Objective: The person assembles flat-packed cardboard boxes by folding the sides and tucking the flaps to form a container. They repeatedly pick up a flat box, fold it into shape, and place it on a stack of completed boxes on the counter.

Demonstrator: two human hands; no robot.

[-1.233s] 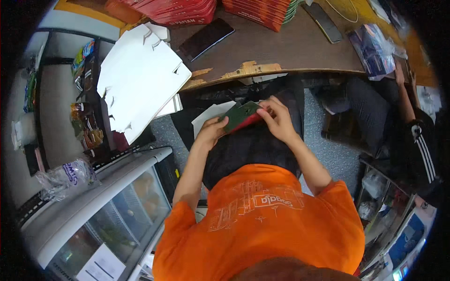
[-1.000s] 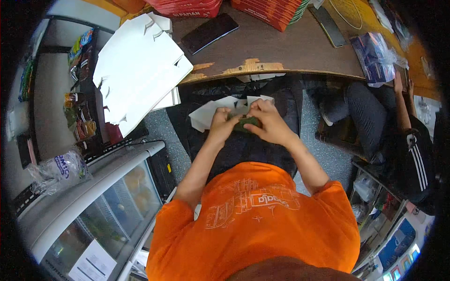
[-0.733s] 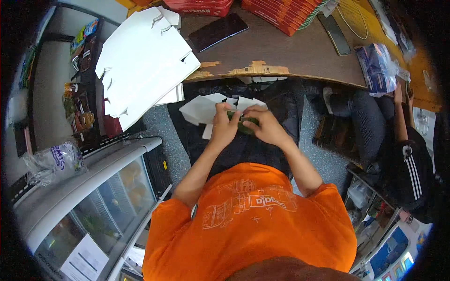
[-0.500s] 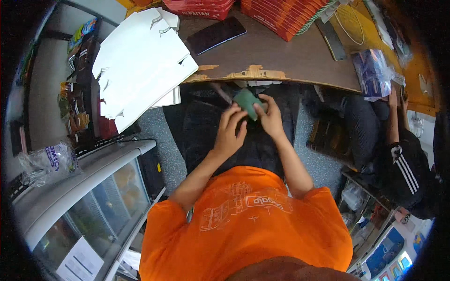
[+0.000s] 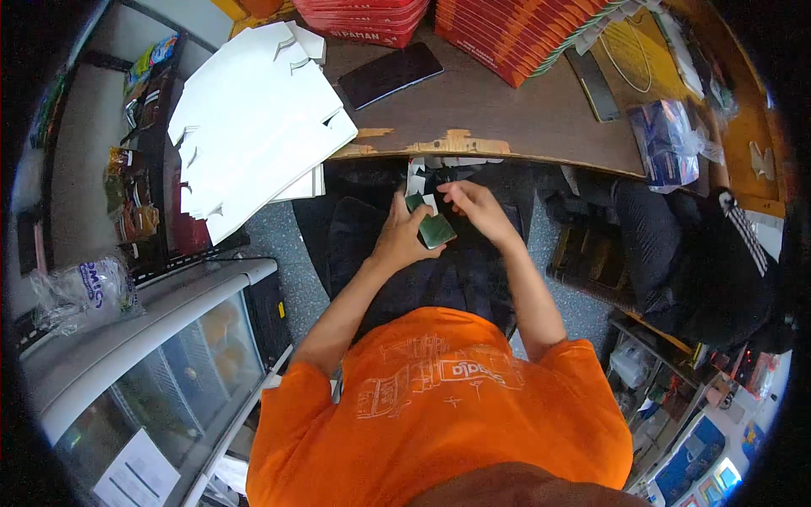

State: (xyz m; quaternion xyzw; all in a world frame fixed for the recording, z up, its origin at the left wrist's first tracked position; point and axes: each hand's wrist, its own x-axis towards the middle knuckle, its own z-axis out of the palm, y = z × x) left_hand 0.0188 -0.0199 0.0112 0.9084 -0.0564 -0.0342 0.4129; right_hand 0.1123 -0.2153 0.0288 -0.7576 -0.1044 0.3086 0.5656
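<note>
My left hand (image 5: 397, 239) is closed around a small dark green folded piece that looks like card (image 5: 437, 230), above my lap and just below the table edge. A white face shows beside the green. To its right, my right hand (image 5: 477, 209) has its fingers curled into a pinch, apart from the green piece. Whatever lies between those fingertips, if anything, is too small and dark to make out. A white strip (image 5: 416, 179) and dark shapes show just beyond my hands, under the table edge.
A stack of white cut card sheets (image 5: 262, 118) overhangs the brown table (image 5: 490, 122) on the left. Behind stand red carton stacks (image 5: 507, 38) and a black phone (image 5: 390, 76). A plastic-wrapped blue pack (image 5: 667, 144) lies at right, near a seated person (image 5: 718, 253). A glass-topped freezer (image 5: 169, 363) stands left.
The green piece has moved down slightly and now rests in my left hand alone. My right hand has let go of it and drawn away. The person at right has shifted.
</note>
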